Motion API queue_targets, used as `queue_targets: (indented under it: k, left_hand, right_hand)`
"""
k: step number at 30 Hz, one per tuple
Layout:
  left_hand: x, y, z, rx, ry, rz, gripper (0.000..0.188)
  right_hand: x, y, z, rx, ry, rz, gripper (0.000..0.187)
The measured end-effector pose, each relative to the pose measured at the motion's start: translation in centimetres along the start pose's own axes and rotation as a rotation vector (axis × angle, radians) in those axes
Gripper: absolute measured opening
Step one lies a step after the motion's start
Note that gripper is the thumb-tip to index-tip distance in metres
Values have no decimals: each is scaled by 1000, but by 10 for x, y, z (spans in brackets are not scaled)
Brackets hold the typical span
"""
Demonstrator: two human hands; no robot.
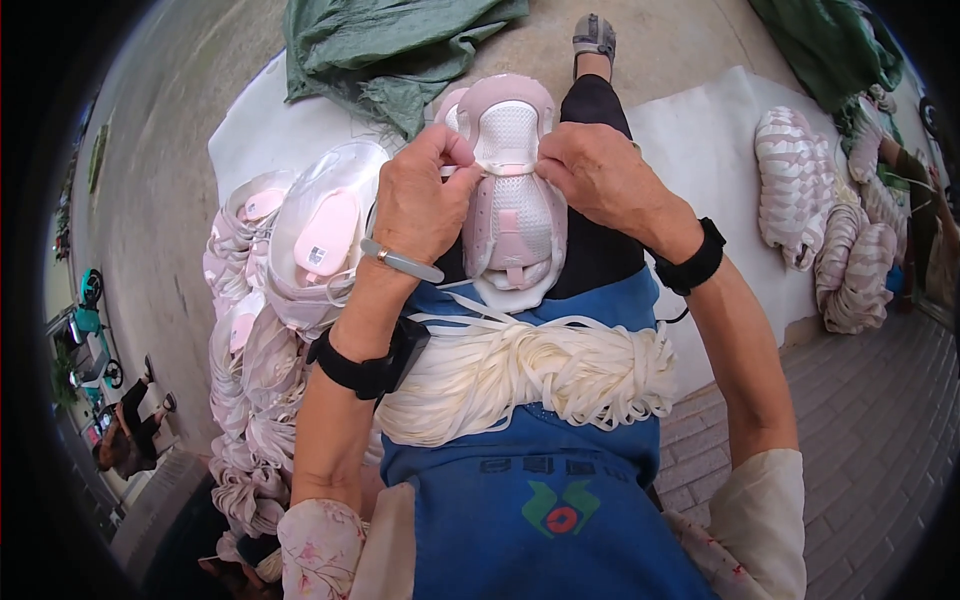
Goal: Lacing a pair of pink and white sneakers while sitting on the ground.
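Shoe (512,215): we have it between our hands, over our lap, pink and white.
Left hand (422,200): our grip is pinched on the lace (507,170), which crosses the shoe.
Right hand (605,180): our grip closes on the lace at the shoe's right edge.
Bundle (530,380): we carry cream laces across our blue apron (440,530).
Pile (258,375): we see pink-and-white pieces beside our left arm.

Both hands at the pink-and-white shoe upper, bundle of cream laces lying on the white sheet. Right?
Not the laces: the head view shows the bundle of cream laces lying across the lap, on the blue apron, not on the white sheet. The rest stands: left hand and right hand are both at the pink-and-white shoe upper.
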State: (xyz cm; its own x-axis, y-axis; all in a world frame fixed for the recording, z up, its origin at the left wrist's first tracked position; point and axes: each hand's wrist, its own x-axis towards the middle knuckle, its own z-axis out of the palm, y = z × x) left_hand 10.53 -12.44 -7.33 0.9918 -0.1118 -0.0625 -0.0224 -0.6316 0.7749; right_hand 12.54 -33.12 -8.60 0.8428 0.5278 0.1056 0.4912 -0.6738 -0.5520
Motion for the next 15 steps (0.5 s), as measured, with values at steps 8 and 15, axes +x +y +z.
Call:
queue_targets:
  k: [8, 15]
  left_hand:
    - [-9, -12, 5, -227, -83, -319, 15]
    - [-35, 5, 14, 260, 115, 223, 39]
  right_hand:
    - [-18, -1, 11, 484, 128, 438, 26]
    - [-43, -17, 11, 106, 295, 197, 35]
